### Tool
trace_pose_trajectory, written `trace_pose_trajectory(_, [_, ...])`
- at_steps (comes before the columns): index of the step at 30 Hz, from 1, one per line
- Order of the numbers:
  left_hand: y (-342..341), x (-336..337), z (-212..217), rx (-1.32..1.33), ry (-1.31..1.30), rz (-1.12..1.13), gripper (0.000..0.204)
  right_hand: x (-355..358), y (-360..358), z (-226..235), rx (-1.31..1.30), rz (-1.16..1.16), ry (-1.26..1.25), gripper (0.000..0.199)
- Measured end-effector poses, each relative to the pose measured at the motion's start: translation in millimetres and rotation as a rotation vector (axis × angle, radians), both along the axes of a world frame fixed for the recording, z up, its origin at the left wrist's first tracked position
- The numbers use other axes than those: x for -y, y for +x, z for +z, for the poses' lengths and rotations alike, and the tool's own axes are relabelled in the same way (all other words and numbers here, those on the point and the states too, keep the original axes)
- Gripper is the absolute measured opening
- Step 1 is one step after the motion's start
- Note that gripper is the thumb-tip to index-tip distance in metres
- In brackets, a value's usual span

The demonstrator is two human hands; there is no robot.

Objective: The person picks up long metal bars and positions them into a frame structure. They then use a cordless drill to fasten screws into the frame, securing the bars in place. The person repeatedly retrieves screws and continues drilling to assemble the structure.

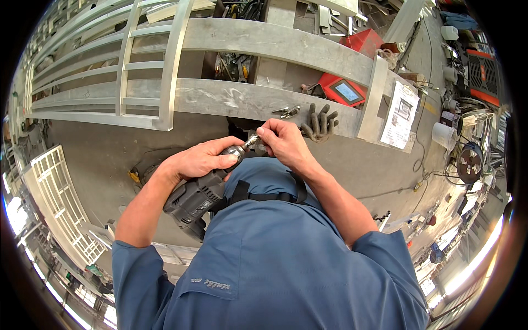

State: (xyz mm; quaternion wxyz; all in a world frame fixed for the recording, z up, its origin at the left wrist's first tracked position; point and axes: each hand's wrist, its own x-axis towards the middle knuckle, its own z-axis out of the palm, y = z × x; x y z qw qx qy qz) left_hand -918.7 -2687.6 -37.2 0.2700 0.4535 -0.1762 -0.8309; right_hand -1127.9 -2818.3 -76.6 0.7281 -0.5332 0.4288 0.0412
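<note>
Against the blue shirt (275,258), the left hand (201,159) is clamped around a drill (195,199) while the right hand (283,142) pinches its tip (250,142), just beyond the left fingers.

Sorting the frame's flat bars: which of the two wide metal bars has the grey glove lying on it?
The nearer, lower wide bar: the grey glove lies on it, close to the right hand. The upper bar carries no glove.

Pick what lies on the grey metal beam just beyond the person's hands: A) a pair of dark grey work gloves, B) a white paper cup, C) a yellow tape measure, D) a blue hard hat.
A: a pair of dark grey work gloves rests on the grey metal beam, beside the right hand at the black power drill.
</note>
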Motion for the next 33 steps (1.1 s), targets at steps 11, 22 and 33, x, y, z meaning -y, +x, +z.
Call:
trace_pose_trajectory(11, [1.3, 0.1, -3.5, 0.018, 0.019, -0.030, 0.053, -4.8, -0.9, -1.9, 0.033, -0.027, -0.041, 0.022])
trace_pose_trajectory(22, [0.7, -0.8, -3.4, -0.001, 0.041, -0.003, 0.051, -2.8, 0.2, -2.6, 0.025, -0.017, -0.032, 0.024])
trace_pose_trajectory(33, [-0.4, 11.5, 11.0, 0.344, 0.000, -0.065, 0.046, -9.2, -0.2, -10.1, 0.010, -0.088, -0.162, 0.019])
